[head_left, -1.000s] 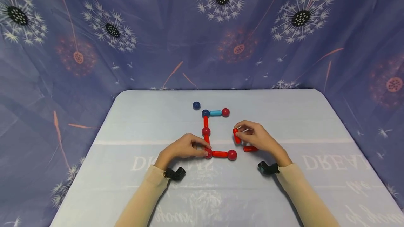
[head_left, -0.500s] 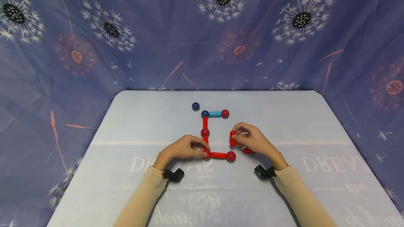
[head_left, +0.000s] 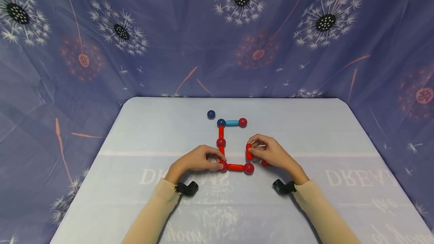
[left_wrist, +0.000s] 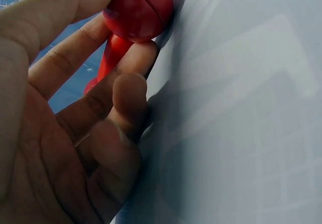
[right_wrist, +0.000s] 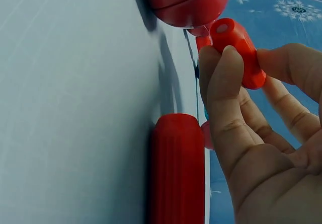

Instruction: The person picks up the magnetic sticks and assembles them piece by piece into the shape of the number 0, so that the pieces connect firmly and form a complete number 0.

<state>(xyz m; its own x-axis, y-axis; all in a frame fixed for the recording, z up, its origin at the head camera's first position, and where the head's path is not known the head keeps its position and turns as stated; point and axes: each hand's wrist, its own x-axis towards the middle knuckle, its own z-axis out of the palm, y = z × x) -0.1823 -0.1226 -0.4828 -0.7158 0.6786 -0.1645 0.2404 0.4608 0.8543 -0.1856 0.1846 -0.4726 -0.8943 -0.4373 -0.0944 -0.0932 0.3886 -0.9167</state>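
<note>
With thumb and fingers my left hand (head_left: 196, 158) holds the red ball (head_left: 223, 166) at the near left corner of a ball-and-rod figure; the left wrist view shows this ball (left_wrist: 138, 12) up close. A red rod (head_left: 235, 167) links it to another red ball (head_left: 249, 168) on the right. My right hand (head_left: 272, 153) pinches a separate red rod (head_left: 249, 153), which points toward that right ball. In the right wrist view, the pinched rod (right_wrist: 239, 55) has its end near the ball (right_wrist: 191, 0); whether they touch I cannot tell.
A loose red rod (right_wrist: 177, 168) lies on the table below my right hand, partly hidden in the head view. The figure's far end has a blue ball (head_left: 221, 123), a light blue rod (head_left: 232, 123) and a red ball (head_left: 242, 122). Another blue ball (head_left: 211, 114) lies apart.
My right hand has moved left and a little nearer, bringing its red rod just beyond the right-hand ball and turning it more in line with it. My left hand stays on the corner ball.
</note>
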